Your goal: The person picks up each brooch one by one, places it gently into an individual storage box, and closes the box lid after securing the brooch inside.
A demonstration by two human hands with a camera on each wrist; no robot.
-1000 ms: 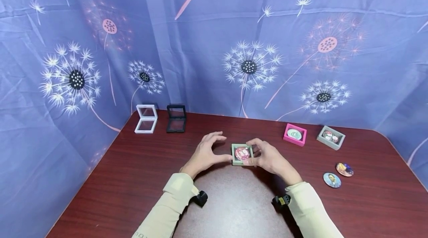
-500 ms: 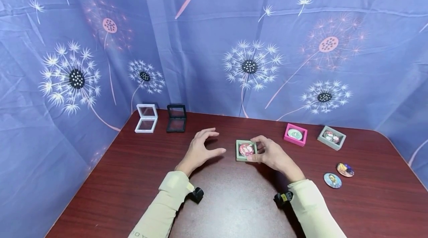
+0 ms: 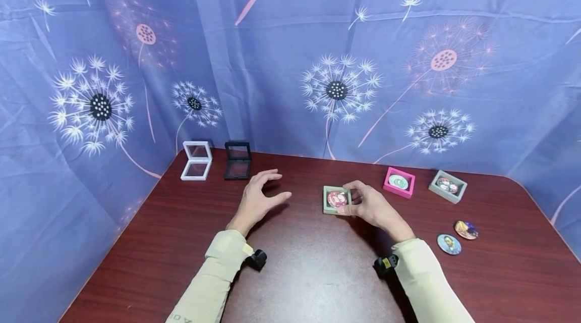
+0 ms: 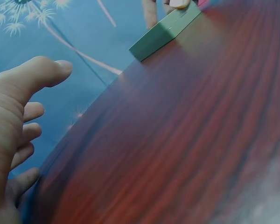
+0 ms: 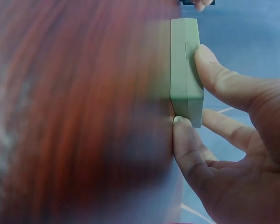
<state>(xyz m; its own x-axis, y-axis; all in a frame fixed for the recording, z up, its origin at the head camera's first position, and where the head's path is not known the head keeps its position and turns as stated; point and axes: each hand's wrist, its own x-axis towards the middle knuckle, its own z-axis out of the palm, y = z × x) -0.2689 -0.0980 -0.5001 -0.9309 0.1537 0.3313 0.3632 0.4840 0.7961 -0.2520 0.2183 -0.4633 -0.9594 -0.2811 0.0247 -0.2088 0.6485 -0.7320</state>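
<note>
A pale green square display frame (image 3: 325,202) lies at the middle of the table, closed around a round red-and-white badge (image 3: 336,198). My right hand (image 3: 374,208) holds the frame by its right side. In the right wrist view, the thumb lies against the face of the green frame (image 5: 185,70), and the other fingertips are at its lower end, beside the tabletop. My left hand (image 3: 256,203) is to the left, apart from the frame, thumb and fingers spread with nothing between them. The left wrist view shows the left thumb (image 4: 42,74) well short of the frame.
A white frame (image 3: 196,178) and a black frame (image 3: 238,178) stand opened at the back left. At the back right are a pink frame (image 3: 388,185) and a grey frame (image 3: 457,198), each holding a badge. Two loose round badges, one blue (image 3: 449,244), one multicoloured (image 3: 466,229), lie nearer.
The green frame has slid a little right and back in my right hand. My left hand has let go of nearness to it, moving left and slightly back.
</note>
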